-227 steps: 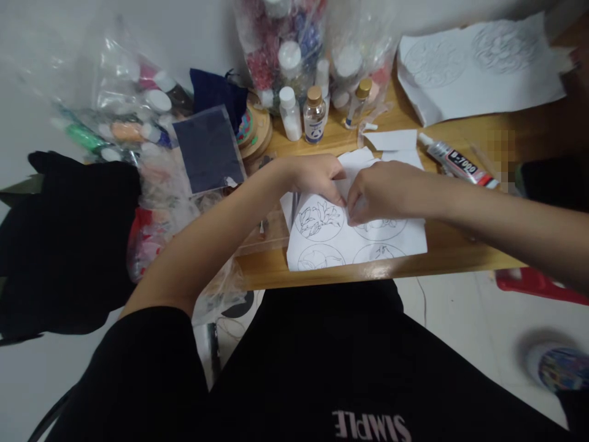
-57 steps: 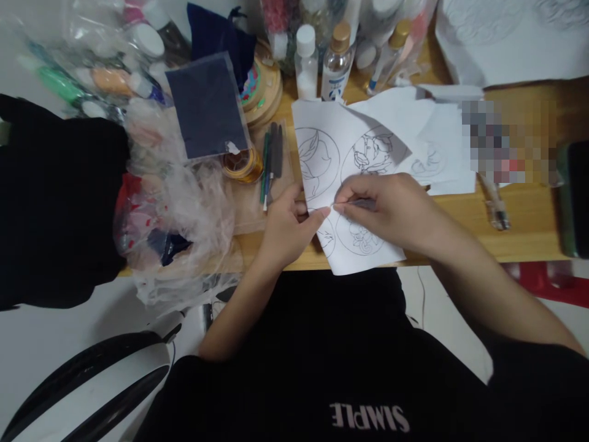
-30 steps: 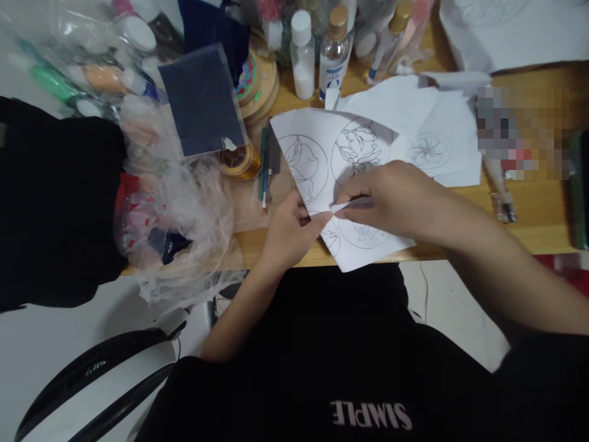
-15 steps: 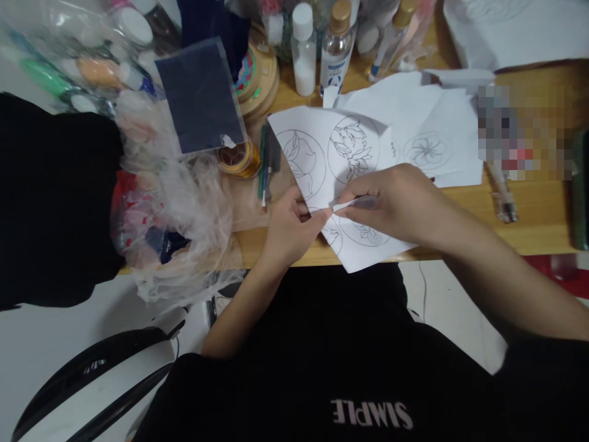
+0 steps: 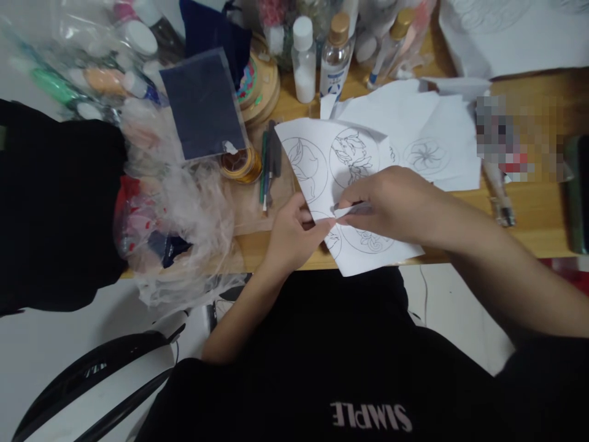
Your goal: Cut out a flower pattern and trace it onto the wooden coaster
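A white sheet of paper (image 5: 306,132) printed with line drawings of flowers inside circles lies slanted across the table's front edge. My left hand (image 5: 292,236) pinches the sheet near its left edge between thumb and fingers. Close beside that thumb, my right hand (image 5: 398,205) is closed on the middle of the same sheet, where a raised strip of paper shows between its fingers. Whether that strip is folded or torn I cannot make out. The fingertips of both hands nearly meet. More printed sheets (image 5: 453,132) lie behind my right hand.
Left of the sheet lie brushes (image 5: 265,175), a spool of golden thread (image 5: 242,164), a dark blue sheet in a clear sleeve (image 5: 202,104) and a crumpled plastic bag (image 5: 188,215). Bottles (image 5: 335,58) stand at the back. A dark phone-like object (image 5: 577,193) is far right.
The view has shifted slightly. My right fingertips have drawn a little closer to my left thumb, and the paper between them has shifted slightly. Both hands keep their grip.
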`<state>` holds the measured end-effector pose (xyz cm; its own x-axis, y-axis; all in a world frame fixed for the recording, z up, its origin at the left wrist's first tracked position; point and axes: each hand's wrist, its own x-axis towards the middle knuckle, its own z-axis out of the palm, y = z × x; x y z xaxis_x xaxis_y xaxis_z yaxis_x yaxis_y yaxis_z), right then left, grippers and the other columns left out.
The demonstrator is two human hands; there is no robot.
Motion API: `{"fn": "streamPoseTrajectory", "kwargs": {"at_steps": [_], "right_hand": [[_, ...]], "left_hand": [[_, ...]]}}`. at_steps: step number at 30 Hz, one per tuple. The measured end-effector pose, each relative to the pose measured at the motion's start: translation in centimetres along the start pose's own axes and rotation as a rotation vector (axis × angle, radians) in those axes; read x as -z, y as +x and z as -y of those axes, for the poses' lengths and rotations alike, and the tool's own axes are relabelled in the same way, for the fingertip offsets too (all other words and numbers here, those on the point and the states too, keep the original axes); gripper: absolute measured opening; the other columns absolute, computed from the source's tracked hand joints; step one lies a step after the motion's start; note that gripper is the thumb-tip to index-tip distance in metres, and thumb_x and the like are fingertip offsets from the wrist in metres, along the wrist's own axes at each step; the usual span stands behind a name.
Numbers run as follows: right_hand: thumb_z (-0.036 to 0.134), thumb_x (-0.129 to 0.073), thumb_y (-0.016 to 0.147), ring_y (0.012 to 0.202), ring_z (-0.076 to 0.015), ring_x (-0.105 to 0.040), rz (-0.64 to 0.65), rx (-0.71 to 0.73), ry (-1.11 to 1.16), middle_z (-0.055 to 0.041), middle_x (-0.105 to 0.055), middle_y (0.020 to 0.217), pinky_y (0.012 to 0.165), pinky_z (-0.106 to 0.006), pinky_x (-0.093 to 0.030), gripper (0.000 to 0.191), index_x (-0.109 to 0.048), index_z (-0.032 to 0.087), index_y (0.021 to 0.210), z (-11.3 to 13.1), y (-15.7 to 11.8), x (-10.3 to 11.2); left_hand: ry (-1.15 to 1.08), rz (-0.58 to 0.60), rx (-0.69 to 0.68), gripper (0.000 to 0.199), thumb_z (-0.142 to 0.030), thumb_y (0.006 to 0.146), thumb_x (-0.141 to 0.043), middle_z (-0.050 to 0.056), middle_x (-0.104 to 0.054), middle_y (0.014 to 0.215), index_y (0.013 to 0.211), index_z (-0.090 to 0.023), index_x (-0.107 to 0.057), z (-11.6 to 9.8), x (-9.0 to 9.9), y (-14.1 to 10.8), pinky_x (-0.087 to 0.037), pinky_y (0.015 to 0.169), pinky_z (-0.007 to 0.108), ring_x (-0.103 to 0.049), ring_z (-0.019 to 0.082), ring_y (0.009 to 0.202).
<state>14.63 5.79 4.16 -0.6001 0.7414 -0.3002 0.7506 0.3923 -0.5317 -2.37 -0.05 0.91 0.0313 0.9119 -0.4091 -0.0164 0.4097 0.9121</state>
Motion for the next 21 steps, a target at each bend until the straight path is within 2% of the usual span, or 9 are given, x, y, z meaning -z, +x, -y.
{"fn": "streamPoseTrajectory", "kwargs": {"at_steps": [6,10,21], "right_hand": [[0.024,-0.061,0.08,0.071,-0.0164,-0.06,-0.004,0.049,0.026,-0.0001,-0.07,0.079,0.062,-0.028,-0.035,0.01,-0.071,0.022,0.078,0.42,-0.3,0.34],[0.028,-0.059,0.081,0.076,-0.017,-0.062,0.008,0.024,-0.006,-0.0006,-0.071,0.084,0.062,-0.027,-0.036,0.016,-0.073,0.022,0.087,0.21,-0.53,0.21],[0.032,-0.058,0.08,0.073,-0.0168,-0.057,0.066,0.027,-0.055,-0.0037,-0.068,0.079,0.062,-0.027,-0.033,0.02,-0.072,0.018,0.085,-0.39,-0.33,0.34]], "left_hand": [[-0.05,-0.005,-0.012,0.033,-0.011,0.066,-0.073,0.002,-0.075,0.081,0.096,-0.017,-0.058,0.23,0.12,0.18,-0.06,0.065,0.03,-0.072,0.018,0.072],[-0.062,-0.006,-0.003,0.036,-0.014,0.066,-0.074,0.002,-0.075,0.082,0.098,-0.016,-0.058,0.41,0.13,0.22,-0.059,0.067,0.031,-0.072,0.018,0.073],[-0.08,0.014,0.065,0.035,-0.01,0.067,-0.072,0.002,-0.075,0.08,0.099,-0.017,-0.058,0.05,-0.51,-0.47,-0.06,0.069,0.032,-0.072,0.019,0.074]]}}
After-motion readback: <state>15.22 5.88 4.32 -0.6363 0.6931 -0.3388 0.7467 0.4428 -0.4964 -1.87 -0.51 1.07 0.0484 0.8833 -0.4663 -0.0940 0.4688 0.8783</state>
